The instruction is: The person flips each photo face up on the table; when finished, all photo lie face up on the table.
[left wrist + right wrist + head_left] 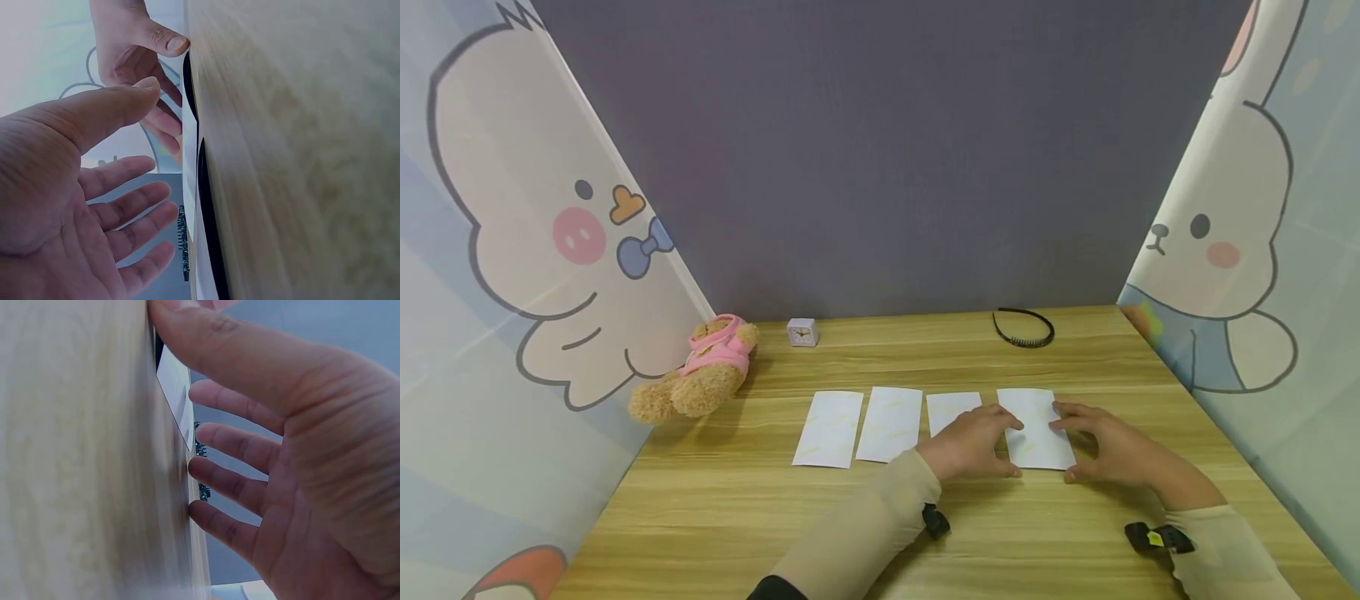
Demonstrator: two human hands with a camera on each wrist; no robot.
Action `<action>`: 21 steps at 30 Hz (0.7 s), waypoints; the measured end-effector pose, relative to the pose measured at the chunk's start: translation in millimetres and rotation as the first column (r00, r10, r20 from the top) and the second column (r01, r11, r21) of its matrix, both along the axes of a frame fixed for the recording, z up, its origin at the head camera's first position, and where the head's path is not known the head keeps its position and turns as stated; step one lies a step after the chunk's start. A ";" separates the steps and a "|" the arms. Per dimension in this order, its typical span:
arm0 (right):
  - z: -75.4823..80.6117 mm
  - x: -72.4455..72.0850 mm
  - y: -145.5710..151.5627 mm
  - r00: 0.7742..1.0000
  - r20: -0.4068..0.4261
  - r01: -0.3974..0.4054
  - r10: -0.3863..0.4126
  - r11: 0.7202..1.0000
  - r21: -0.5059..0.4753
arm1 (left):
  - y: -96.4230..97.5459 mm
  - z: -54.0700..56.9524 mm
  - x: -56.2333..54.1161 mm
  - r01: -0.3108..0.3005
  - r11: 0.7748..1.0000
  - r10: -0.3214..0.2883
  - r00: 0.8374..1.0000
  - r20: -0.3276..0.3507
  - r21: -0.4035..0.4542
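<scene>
Left hand (973, 442) and right hand (1108, 447) have loosely spread fingers, the rightmost white card (1037, 439) lying between their fingertips

four cards (890, 423) lie in a row across the middle of a table (715, 517), the rightmost between a person's left hand (972, 443) and right hand (1108, 446); behind them, a clock (802, 332) and, to its right, a headband (1030, 342) sit near the far edge, with a plush toy (711, 379) by the far left corner.

Soft shadows, blurry wrist-view tabletop (75, 456)
</scene>
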State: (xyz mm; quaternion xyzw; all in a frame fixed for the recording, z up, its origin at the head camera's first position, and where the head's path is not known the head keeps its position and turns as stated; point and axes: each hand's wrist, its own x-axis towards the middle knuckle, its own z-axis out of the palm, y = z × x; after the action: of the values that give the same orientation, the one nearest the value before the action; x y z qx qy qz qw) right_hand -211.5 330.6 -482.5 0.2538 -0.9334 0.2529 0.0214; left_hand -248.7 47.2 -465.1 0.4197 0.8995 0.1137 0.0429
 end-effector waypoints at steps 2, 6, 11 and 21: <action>-0.4 0.1 0.0 1.000 -0.001 -0.002 0.002 1.000 0.001 | 1.1 0.0 0.3 -0.002 1.000 0.002 1.000 0.012 -0.006; 0.0 1.0 -0.3 1.000 0.002 -0.005 0.005 1.000 -0.005 | 3.1 1.7 0.9 0.009 1.000 -0.009 0.999 0.039 -0.009; 1.1 2.1 -1.2 1.000 0.000 0.002 -0.002 1.000 0.000 | 5.5 2.9 1.0 0.038 0.999 -0.036 0.998 0.058 -0.021; 3.2 3.8 -2.6 1.000 0.014 0.013 -0.013 1.000 -0.003 | 7.1 -0.4 1.2 0.066 0.995 -0.065 0.998 0.023 -0.069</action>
State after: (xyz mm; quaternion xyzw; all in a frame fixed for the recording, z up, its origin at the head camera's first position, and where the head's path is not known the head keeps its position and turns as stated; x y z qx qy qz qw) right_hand -207.7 328.0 -479.3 0.2458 -0.9348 0.2557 0.0170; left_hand -247.5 54.4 -465.5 0.4460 0.8882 0.0850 0.0706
